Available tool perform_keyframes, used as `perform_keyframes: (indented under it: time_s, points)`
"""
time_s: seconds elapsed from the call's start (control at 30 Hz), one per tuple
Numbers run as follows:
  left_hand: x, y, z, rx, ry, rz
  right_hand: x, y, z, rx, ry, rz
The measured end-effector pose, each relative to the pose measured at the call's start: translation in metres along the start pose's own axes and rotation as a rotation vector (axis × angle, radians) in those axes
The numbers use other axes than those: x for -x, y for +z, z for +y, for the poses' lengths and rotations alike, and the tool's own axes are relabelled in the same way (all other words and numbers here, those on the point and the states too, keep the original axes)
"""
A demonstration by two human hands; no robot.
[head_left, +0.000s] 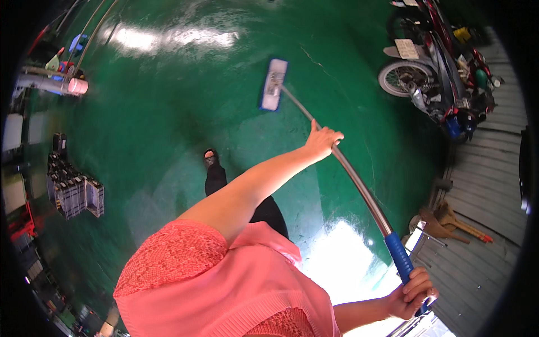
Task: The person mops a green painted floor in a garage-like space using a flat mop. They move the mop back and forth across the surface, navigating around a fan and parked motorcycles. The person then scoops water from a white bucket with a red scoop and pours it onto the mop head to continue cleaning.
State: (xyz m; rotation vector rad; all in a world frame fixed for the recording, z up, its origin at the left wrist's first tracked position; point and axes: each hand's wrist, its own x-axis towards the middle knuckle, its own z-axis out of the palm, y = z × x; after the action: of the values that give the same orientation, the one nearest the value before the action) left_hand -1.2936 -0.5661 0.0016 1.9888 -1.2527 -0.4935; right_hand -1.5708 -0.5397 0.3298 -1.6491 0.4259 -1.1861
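Note:
A flat mop [367,199] slants across the view, its long metal pole running from the lower right up to the head. The mop head [273,84], a pale rectangular plate with a blue rim, lies on the green floor ahead of me. Partway down the pole, my left hand [322,141] is closed around the metal. My right hand [414,294] wraps the blue grip at the pole's near end, at the lower right. Part of that grip is hidden under my fingers.
Motorbikes [441,84] stand at the far right, beside a corrugated metal wall [477,185]. Tools with wooden handles [449,222] lean near that wall. Stacked grey crates [73,188] sit on the left, below a pipe with a pink end [77,86]. The green floor [168,101] is glossy, with bright reflections.

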Motion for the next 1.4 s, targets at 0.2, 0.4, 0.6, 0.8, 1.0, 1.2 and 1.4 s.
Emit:
perform_keyframes:
  time_s: [0.2, 0.4, 0.6, 0.8, 1.0, 1.2, 1.4]
  points:
    - [-0.052, 0.051, 0.027, -0.070, 0.022, -0.142, -0.008, 0.018, 0.015, 0.114, -0.066, -0.111]
    - [0.007, 0.052, 0.062, -0.028, 0.134, -0.081, -0.024, -0.050, -0.025, -0.045, -0.099, 0.029]
    - [0.169, -0.006, 0.062, 0.117, 0.010, 0.022, -0.021, -0.067, -0.074, -0.333, 0.071, -0.208]
    - [0.384, -0.055, -0.015, 0.041, -0.335, 0.137, 0.056, 0.025, -0.026, -0.323, 0.302, -0.181]
    - [0.644, -0.103, -0.131, -0.178, -0.980, -0.016, 0.257, 0.208, 0.031, -0.543, 0.700, -0.462]
    - [0.818, -0.116, -0.143, -0.172, -1.501, 0.373, 0.441, 0.332, 0.002, -0.395, 0.841, -1.142]
    - [0.816, -0.115, -0.136, -0.155, -1.456, 0.579, 0.426, 0.333, -0.017, -0.400, 0.790, -1.187]
